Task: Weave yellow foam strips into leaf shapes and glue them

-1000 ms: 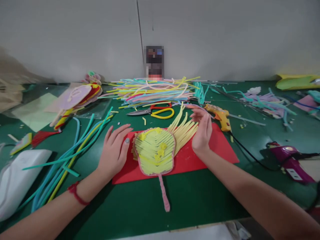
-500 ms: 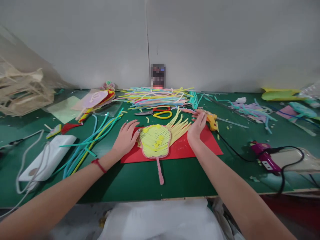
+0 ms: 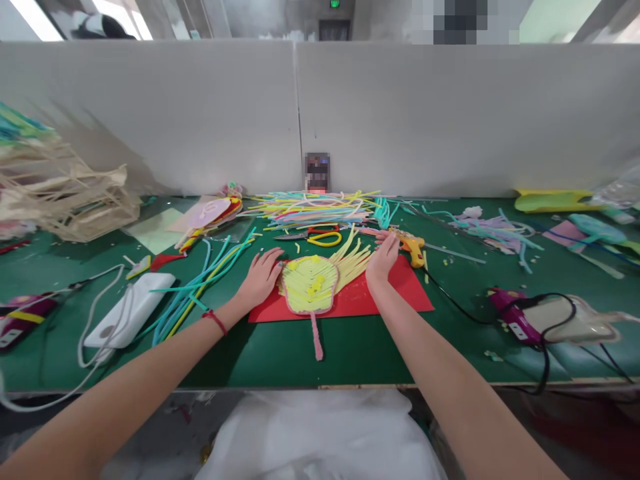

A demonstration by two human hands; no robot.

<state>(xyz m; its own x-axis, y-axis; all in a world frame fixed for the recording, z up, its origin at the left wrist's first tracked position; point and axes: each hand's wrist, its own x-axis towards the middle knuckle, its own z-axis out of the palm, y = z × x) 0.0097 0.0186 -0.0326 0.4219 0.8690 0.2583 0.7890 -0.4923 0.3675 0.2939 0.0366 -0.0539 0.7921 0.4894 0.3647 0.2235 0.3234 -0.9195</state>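
Observation:
A fan-shaped craft piece (image 3: 301,303) with yellow ribbing, yellow flowers, a pink rim and a pink handle lies on a red sheet (image 3: 350,305). My left hand (image 3: 260,277) rests beside its left edge, fingers stretched out and holding nothing. To the right, my right hand (image 3: 381,261) lies on the sheet's far side with its fingers extended. Pale yellow strips (image 3: 354,267) fan out between the craft piece and that hand. An orange glue gun (image 3: 413,251) lies just beyond my right fingers. Behind the craft piece are scissors (image 3: 324,237) with yellow and red handles.
A heap of coloured strips (image 3: 320,208) lies by the grey partition (image 3: 200,120). At left are a white power bank (image 3: 131,312), blue-green strips (image 3: 200,283) and a stick frame (image 3: 95,207). A purple device (image 3: 517,317) with a black cable lies at right.
My view has tilted upward, so the partition's top and the room behind it show. Both hands stay in about the same places beside the craft piece.

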